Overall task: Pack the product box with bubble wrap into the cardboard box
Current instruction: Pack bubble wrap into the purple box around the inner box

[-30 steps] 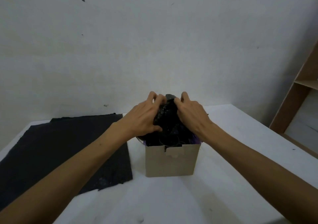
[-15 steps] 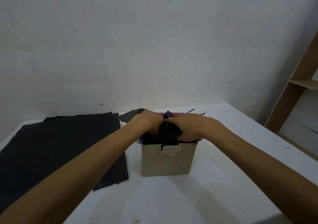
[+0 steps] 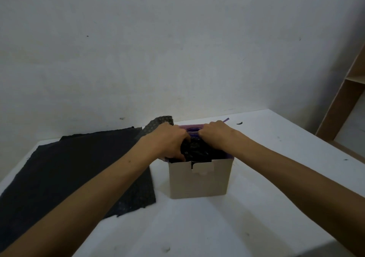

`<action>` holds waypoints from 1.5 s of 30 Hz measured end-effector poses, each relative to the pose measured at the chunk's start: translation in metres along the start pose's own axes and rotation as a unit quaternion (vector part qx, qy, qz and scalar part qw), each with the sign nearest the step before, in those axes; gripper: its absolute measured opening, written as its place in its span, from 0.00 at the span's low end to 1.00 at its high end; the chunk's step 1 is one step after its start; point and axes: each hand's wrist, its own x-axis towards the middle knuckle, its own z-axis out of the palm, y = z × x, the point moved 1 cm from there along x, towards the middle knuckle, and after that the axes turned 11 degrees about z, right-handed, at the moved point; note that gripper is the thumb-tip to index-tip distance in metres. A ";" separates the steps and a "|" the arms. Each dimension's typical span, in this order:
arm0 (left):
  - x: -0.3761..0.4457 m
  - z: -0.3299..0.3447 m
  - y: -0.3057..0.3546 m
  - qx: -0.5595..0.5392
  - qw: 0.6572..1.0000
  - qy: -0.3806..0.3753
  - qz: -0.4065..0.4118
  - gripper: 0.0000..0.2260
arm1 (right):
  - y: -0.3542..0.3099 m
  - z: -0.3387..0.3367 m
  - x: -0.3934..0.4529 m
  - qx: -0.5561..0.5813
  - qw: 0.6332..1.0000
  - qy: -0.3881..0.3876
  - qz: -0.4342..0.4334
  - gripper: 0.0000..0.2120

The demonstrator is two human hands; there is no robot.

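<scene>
Black bubble wrap (image 3: 194,151) fills the open cardboard box (image 3: 199,179) at table centre, a purple product box (image 3: 192,128) edge showing at the far side. Advisable: press evenly, tucking the corners below the rim. Left hand (image 3: 170,141) and right hand (image 3: 216,136) – both knuckles-up, fingers curled into the wrap.

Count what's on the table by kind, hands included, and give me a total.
Hands: 2, left hand and right hand
Cardboard box: 1
Black bubble wrap wad in the box: 1
Black sheet on the table: 1
Total: 5
</scene>
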 end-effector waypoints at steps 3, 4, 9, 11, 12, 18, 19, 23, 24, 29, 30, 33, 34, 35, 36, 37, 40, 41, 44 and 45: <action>0.012 0.000 0.003 0.004 0.999 -0.031 -0.030 0.17 | 0.005 0.000 0.001 0.073 0.991 -0.108 0.016 0.11; 0.015 0.000 0.002 -0.011 0.998 -0.048 -0.037 0.17 | 0.007 -0.001 0.001 0.110 0.983 -0.147 0.020 0.14; 0.026 0.002 -0.004 -0.056 0.994 -0.076 -0.054 0.12 | 0.014 0.005 0.001 0.154 0.980 -0.124 0.001 0.20; 0.029 0.004 -0.006 -0.050 0.994 -0.084 -0.055 0.11 | 0.018 0.004 0.002 0.169 0.980 -0.102 -0.008 0.15; 0.030 0.005 -0.006 -0.047 0.993 -0.093 -0.057 0.11 | 0.018 0.003 0.003 0.165 0.982 -0.094 -0.006 0.13; 0.044 0.014 -0.001 -0.029 0.991 -0.110 -0.067 0.09 | 0.000 0.011 0.016 0.130 0.988 -0.050 0.070 0.10; 0.044 0.014 -0.001 -0.031 0.993 -0.093 -0.062 0.09 | -0.001 0.014 0.017 0.137 0.985 -0.064 0.081 0.11; 0.020 -0.003 -0.007 -0.059 0.997 0.043 -0.018 0.12 | 0.003 0.031 0.021 0.204 0.971 -0.090 0.089 0.12; 0.009 -0.007 -0.010 -0.056 0.996 0.072 -0.019 0.14 | 0.004 0.034 0.022 0.214 0.968 -0.098 0.090 0.11; -0.031 -0.018 -0.019 -0.072 0.993 0.010 -0.092 0.17 | 0.009 0.028 0.019 0.192 0.958 -0.201 0.075 0.07; -0.029 -0.020 -0.015 -0.074 0.993 0.007 -0.089 0.15 | 0.011 0.022 0.019 0.184 0.961 -0.194 0.073 0.04; -0.005 -0.024 -0.004 -0.045 0.996 0.007 -0.076 0.11 | 0.017 0.010 0.018 0.206 0.968 -0.125 0.065 0.06; 0.005 -0.023 -0.001 -0.030 0.997 0.008 -0.069 0.11 | 0.018 0.007 0.017 0.221 0.967 -0.106 0.062 0.09; 0.015 -0.020 0.002 -0.017 0.998 0.006 -0.063 0.12 | 0.019 0.005 0.015 0.234 0.966 -0.098 0.055 0.11; 0.023 -0.016 0.004 -0.008 0.998 -0.004 -0.061 0.11 | 0.018 0.004 0.013 0.241 0.964 -0.101 0.047 0.12; 0.031 -0.012 0.006 -0.004 0.998 -0.018 -0.059 0.10 | 0.018 0.004 0.011 0.246 0.962 -0.109 0.036 0.13; 0.043 -0.001 0.003 -0.001 0.997 -0.053 -0.054 0.08 | 0.015 0.006 0.005 0.280 0.953 -0.118 0.005 0.16; 0.043 0.000 0.000 0.000 0.997 -0.061 -0.049 0.06 | 0.013 0.008 0.004 0.289 0.950 -0.119 -0.005 0.17; 0.037 0.001 -0.008 -0.018 0.995 -0.080 -0.050 0.04 | 0.005 0.011 0.003 0.293 0.948 -0.122 -0.025 0.16; 0.032 -0.001 -0.010 -0.040 0.994 -0.084 -0.058 0.06 | 0.002 0.013 0.005 0.289 0.949 -0.123 -0.026 0.17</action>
